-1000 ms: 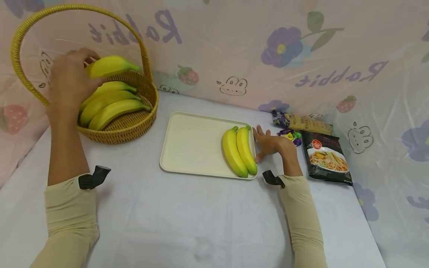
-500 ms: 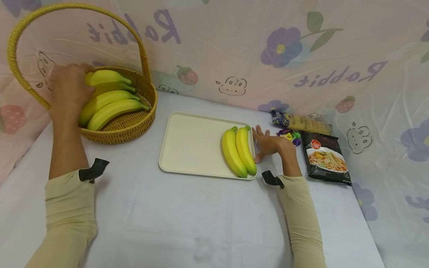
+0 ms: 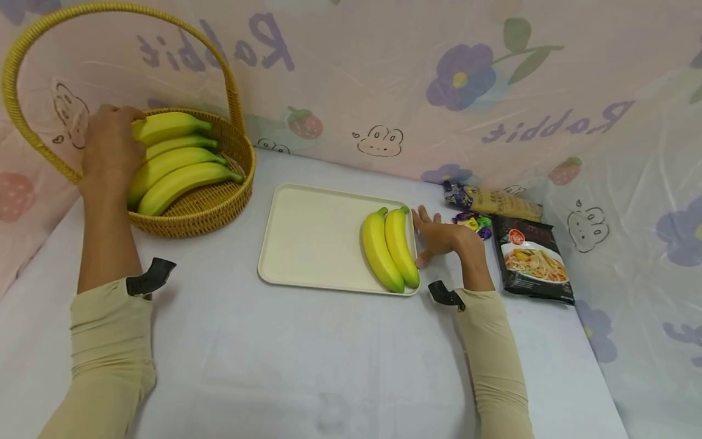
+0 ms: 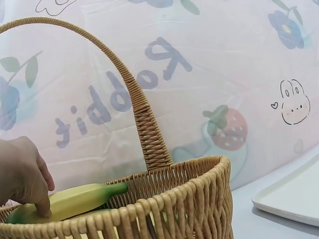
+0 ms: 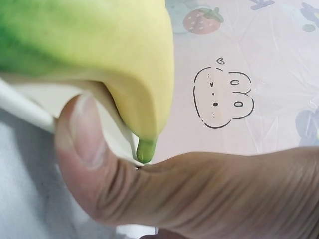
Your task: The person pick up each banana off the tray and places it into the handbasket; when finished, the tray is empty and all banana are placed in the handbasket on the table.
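A woven basket with a tall handle stands at the far left and holds several yellow bananas. My left hand curls over the left end of the top banana. In the left wrist view its fingers press down on that banana inside the basket. A cream tray lies mid-table with two bananas at its right side. My right hand rests open against the tray's right edge. Its thumb touches the rim under a banana.
A dark noodle packet, small wrapped candies and a tan packet lie right of the tray. A flower-printed plastic curtain closes off the back and sides. A white cloth covers the table.
My left hand has lowered the top banana from above the rim down onto the others in the basket. The right hand has stayed at the tray's edge.
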A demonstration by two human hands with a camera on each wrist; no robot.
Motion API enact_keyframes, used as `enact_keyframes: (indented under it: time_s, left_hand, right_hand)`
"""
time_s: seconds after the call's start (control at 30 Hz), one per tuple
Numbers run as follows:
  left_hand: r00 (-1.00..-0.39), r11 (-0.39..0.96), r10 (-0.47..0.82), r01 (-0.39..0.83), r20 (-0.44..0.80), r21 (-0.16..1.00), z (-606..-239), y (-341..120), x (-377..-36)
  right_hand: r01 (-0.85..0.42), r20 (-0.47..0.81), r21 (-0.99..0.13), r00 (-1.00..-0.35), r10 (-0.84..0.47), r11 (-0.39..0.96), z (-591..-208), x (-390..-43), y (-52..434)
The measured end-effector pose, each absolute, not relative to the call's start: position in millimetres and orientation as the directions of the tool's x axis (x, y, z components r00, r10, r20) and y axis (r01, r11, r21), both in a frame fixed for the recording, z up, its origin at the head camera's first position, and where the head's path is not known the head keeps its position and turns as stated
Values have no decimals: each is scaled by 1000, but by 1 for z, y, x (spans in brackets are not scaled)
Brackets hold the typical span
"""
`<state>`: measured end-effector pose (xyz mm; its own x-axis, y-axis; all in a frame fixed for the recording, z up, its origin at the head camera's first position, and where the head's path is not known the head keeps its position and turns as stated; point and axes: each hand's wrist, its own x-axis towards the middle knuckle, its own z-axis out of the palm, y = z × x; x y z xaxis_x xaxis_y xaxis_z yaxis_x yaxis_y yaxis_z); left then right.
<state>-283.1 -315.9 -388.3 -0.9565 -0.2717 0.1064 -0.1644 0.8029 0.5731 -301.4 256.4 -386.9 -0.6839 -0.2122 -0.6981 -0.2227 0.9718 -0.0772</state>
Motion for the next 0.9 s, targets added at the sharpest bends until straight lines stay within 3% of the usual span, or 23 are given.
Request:
enact_keyframes:
  time_s: [0.9]
  left_hand:
    - [-968,795,-245,-165,59,584,-383,-315,-281]
  right_hand:
    - [-230,-698,-88,-680,-224,969,-387,-301,256]
